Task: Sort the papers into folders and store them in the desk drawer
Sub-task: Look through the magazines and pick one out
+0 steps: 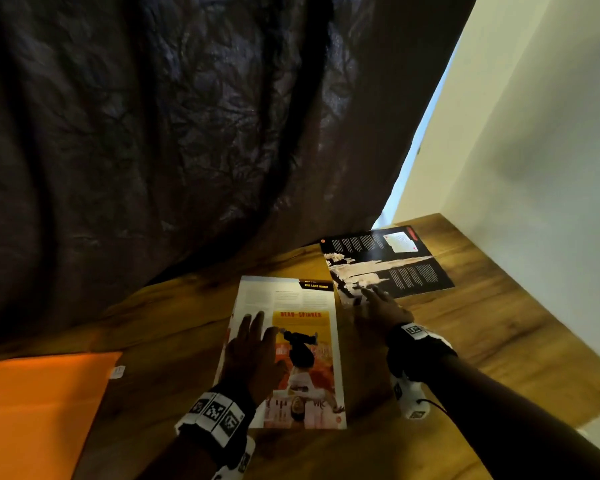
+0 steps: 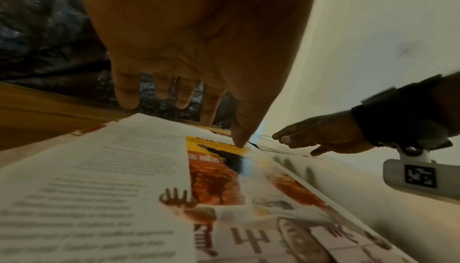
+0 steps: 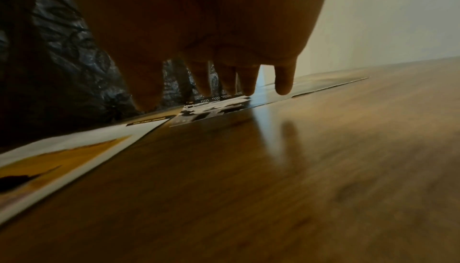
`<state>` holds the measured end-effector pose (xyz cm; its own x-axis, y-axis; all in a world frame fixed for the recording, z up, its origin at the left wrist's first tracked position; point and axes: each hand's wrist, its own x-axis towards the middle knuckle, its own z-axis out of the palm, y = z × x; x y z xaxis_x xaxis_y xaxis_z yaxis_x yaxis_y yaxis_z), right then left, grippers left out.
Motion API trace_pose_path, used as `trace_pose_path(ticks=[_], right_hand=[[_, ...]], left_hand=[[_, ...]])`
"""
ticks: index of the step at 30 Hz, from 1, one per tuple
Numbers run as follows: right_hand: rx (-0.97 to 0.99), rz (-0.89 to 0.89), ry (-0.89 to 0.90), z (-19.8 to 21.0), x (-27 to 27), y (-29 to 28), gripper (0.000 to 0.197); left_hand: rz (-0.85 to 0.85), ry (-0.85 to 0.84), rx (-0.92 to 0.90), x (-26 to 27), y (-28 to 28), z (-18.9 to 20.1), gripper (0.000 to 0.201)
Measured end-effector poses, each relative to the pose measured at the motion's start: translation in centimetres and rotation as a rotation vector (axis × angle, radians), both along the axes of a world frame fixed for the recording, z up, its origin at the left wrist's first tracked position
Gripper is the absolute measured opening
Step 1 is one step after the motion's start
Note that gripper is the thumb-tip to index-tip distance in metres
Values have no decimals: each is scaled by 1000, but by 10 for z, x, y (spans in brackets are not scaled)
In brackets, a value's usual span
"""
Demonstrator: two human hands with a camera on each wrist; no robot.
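Plainly, both hands lie flat and grip nothing, left hand (image 1: 253, 355) on the white-and-orange magazine page (image 1: 302, 355), right hand (image 1: 378, 306) on the dark glossy page (image 1: 388, 265) on the wooden worktop (image 1: 465, 341), so either slick sheet may skid away.

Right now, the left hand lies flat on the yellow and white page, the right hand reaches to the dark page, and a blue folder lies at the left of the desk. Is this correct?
Not quite: the folder is orange, not blue, as the head view shows. The rest holds: the left hand lies flat on the yellow and white page, and the right hand reaches to the dark page.
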<state>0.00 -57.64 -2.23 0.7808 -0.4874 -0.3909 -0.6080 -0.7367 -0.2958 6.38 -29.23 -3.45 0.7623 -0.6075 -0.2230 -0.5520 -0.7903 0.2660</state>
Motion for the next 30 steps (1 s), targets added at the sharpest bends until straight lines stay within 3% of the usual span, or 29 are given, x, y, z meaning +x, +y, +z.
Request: trace_pose_path(ticks=[4, 14, 19, 26, 30], right_hand=[[-71, 129, 156, -9, -7, -14, 54], [-56, 64, 41, -9, -138, -43, 42], [-45, -87, 35, 5, -197, -52, 38], [-100, -522, -46, -3, -214, -64, 28], [-98, -747, -71, -15, -213, -72, 51]], left_hand=[[-54, -1, 24, -3, -28, 8, 65], [-347, -69, -35, -15, -122, 22, 57], [-417, -29, 3, -40, -168, 13, 46], [-540, 65, 245, -88, -193, 4, 58], [-537, 131, 284, -113, -194, 5, 70]])
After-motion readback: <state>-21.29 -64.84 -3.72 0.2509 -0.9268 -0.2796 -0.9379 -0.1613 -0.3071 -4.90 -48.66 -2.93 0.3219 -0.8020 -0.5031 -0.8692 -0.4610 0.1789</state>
